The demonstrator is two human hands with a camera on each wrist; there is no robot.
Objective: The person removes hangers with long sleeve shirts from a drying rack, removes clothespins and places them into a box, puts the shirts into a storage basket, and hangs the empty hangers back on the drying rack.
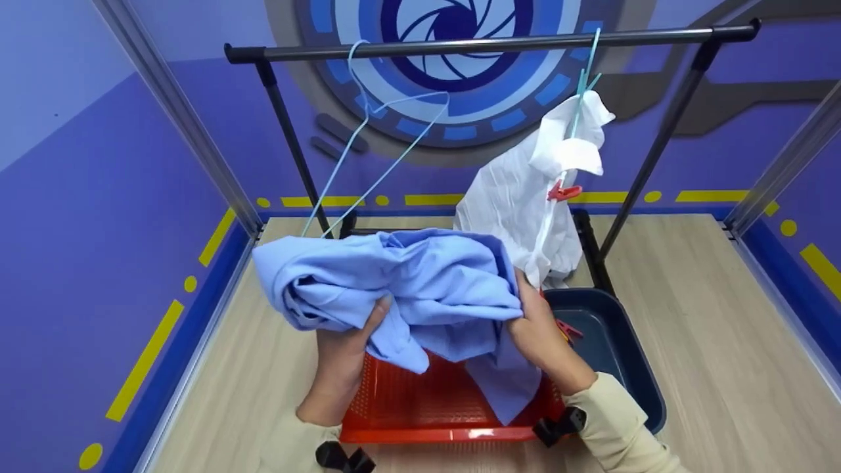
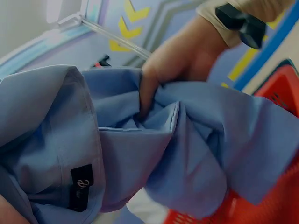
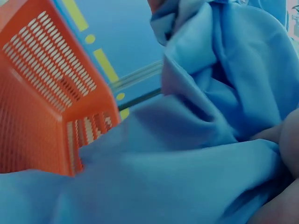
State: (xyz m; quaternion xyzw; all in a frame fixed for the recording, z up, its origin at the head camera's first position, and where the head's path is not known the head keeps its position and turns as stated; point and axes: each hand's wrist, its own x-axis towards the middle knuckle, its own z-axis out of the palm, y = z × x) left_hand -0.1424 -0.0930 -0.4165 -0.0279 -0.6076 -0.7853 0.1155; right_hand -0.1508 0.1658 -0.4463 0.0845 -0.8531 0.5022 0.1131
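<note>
A bunched light blue shirt is held up in front of the rack, over the red basket. My left hand grips it from below, its thumb lying over the fabric. On the other side, my right hand holds the shirt's right edge, and part of the cloth hangs down into the basket. A black label shows inside the shirt in the left wrist view. Folds hide most of the fingers of both hands.
A bare light blue hanger and a white garment with a red clothespin hang from the black rack rail. Below are the red basket and a dark basin holding clothespins. Purple walls surround the wooden surface.
</note>
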